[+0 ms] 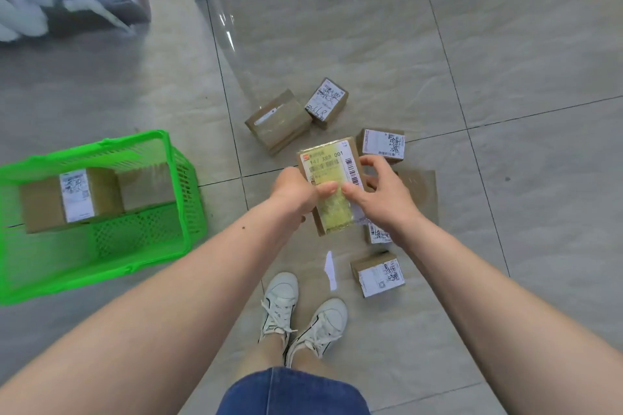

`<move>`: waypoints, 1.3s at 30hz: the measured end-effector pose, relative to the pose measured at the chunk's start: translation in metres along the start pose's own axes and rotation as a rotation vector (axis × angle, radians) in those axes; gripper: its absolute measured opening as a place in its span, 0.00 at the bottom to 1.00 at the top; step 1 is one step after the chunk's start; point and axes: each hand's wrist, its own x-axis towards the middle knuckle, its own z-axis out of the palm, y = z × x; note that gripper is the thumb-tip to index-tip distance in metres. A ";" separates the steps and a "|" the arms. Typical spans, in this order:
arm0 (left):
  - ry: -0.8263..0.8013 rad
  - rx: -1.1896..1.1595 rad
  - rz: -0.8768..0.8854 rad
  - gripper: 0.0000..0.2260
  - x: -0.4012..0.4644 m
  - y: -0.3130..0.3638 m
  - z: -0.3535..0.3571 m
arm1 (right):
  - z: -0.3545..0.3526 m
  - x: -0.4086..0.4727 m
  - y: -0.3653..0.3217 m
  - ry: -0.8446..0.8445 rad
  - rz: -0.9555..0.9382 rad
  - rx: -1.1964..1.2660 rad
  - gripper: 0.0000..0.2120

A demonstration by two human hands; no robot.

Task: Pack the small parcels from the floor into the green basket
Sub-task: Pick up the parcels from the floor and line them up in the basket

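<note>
While two boxes (72, 197) already sit in the green basket (188, 199), our left hand (295, 194) and right hand (382, 194) grip one parcel (328, 168); five parcels remain on the floor (505, 77).

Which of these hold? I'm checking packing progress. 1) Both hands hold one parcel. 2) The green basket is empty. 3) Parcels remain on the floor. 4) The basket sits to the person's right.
1) True: the left hand and right hand share a grip on the yellow-taped parcel.
2) False: the green basket already holds boxes.
3) True: several floor parcels lie around.
4) False: it sits to the left.
</note>
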 end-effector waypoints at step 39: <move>0.319 -0.238 0.153 0.23 -0.105 -0.188 -0.445 | 0.408 -0.141 -0.270 0.014 -0.107 -0.170 0.14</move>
